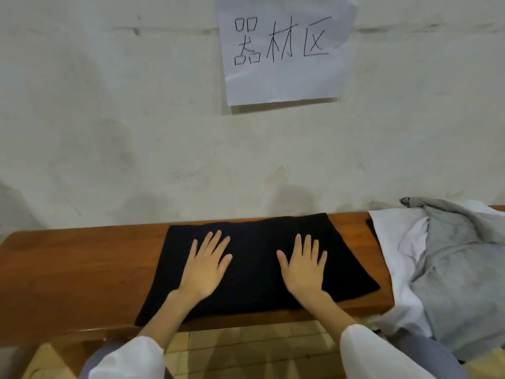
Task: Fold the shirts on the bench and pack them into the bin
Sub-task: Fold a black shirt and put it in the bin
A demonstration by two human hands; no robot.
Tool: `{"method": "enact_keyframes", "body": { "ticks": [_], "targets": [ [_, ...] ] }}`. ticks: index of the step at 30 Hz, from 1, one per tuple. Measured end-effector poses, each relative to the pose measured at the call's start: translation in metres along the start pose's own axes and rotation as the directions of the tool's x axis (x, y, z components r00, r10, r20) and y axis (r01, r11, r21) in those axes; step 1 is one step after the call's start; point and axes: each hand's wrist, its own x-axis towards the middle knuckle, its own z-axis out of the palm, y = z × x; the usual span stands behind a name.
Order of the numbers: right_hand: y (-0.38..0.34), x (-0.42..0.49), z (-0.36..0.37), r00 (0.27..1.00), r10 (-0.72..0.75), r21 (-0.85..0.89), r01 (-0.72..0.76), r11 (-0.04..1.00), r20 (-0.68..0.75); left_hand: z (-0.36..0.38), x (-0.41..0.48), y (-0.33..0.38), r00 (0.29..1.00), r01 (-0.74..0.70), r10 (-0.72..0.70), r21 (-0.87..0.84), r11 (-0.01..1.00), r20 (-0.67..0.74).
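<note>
Filling most of the view beyond the fingertips, a pale, stained wall (109, 119) rises straight behind the bench (82, 263). That bench, of reddish-brown wood, runs under both hands, from far to the left of the left fingers to past the right fingers, with its far edge against the wall.

A black shirt (254, 242) lies flat on it, folded to a rough rectangle, directly beneath both palms. It reaches from the bench's far edge, ahead of the fingertips, back to the near edge, where its left corner hangs slightly over behind the left wrist.

To the right of the right fingers, well apart from them, loose clothes are heaped on the bench end. A crumpled grey shirt (459, 269) sits on a white shirt (393, 242), both spilling over the near edge. A strip of bare wood shows between the black shirt and the white one.

High on the wall above the right fingers hangs a paper (284, 83) with three handwritten characters. Tiled floor (246, 346) shows below the bench, between the forearms.

The left hand (207, 266) rests palm-down on the black shirt's left half, fingers (216, 242) straight and slightly spread, pointing at the wall, thumb out toward the other hand. The right hand (303, 266) rests the same way on the right half, fingers (307, 244) straight and closer together. Neither hand curls round the cloth. Bare black cloth lies between the two thumbs.
</note>
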Motion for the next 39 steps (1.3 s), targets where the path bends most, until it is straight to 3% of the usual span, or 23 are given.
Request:
{"method": "enact_keyframes", "body": {
  "ticks": [4,7,9,11,13,16,19,21,24,27,29,31,33,35,39],
  "targets": [
    [0.013,0.004,0.008,0.999,-0.025,-0.100,0.029,0.995,0.040,0.004,-0.008,0.001,0.995,0.074,-0.076,0.027,0.997,0.058],
    [0.025,0.019,-0.003,0.982,-0.156,-0.106,0.167,0.980,0.102,0.003,-0.023,0.020,0.986,0.154,-0.157,0.057,0.986,0.050],
    [0.032,0.032,-0.015,0.959,-0.231,-0.124,0.253,0.960,0.164,-0.005,-0.038,0.043,0.981,0.182,-0.190,0.148,0.972,0.035],
    [0.033,0.035,-0.021,0.946,-0.247,-0.157,0.282,0.947,0.208,-0.012,-0.049,0.064,0.973,0.160,-0.196,0.255,0.954,0.122],
    [0.022,0.023,-0.020,0.970,-0.219,-0.173,0.235,0.957,0.104,-0.025,-0.042,0.076,0.967,0.141,-0.198,0.309,0.940,0.161],
    [-0.002,-0.013,-0.014,0.996,-0.021,-0.018,0.020,1.000,-0.088,-0.031,-0.010,0.075,0.997,-0.021,0.000,0.271,0.962,0.075],
    [-0.012,-0.037,-0.001,0.983,0.177,0.138,-0.169,0.976,-0.047,-0.013,0.019,0.065,0.935,-0.350,0.325,0.207,0.914,0.143],
    [-0.010,-0.042,0.013,0.978,0.201,0.062,-0.198,0.978,-0.050,-0.003,0.028,0.061,0.908,-0.407,0.386,0.121,0.905,0.164],
    [-0.004,-0.040,0.022,0.993,0.078,-0.082,-0.085,0.993,-0.083,0.007,0.020,0.064,0.951,-0.284,0.271,0.070,0.956,0.149],
    [0.008,-0.028,0.017,0.986,-0.164,-0.162,0.162,0.973,0.002,0.016,-0.009,0.070,0.997,-0.026,0.019,0.092,0.995,0.073],
    [0.017,-0.019,0.009,0.933,-0.346,-0.164,0.358,0.919,0.100,0.023,-0.036,0.078,0.994,0.111,-0.111,0.037,0.993,0.014],
    [0.022,-0.014,0.000,0.856,-0.483,-0.150,0.511,0.847,0.185,0.024,-0.056,0.083,0.991,0.133,-0.132,0.031,0.991,-0.017],
    [0.028,-0.012,-0.005,0.793,-0.570,-0.128,0.601,0.789,0.213,0.019,-0.059,0.077,0.993,0.091,-0.086,0.049,0.995,-0.082],
    [0.035,-0.010,-0.008,0.756,-0.629,-0.107,0.651,0.751,0.182,0.012,-0.049,0.064,0.987,-0.048,0.062,0.092,0.995,-0.151],
    [0.052,-0.016,-0.010,0.775,-0.606,-0.128,0.629,0.767,0.179,0.000,-0.029,0.038,0.927,-0.368,0.364,0.041,0.929,0.085]
  ]
}}
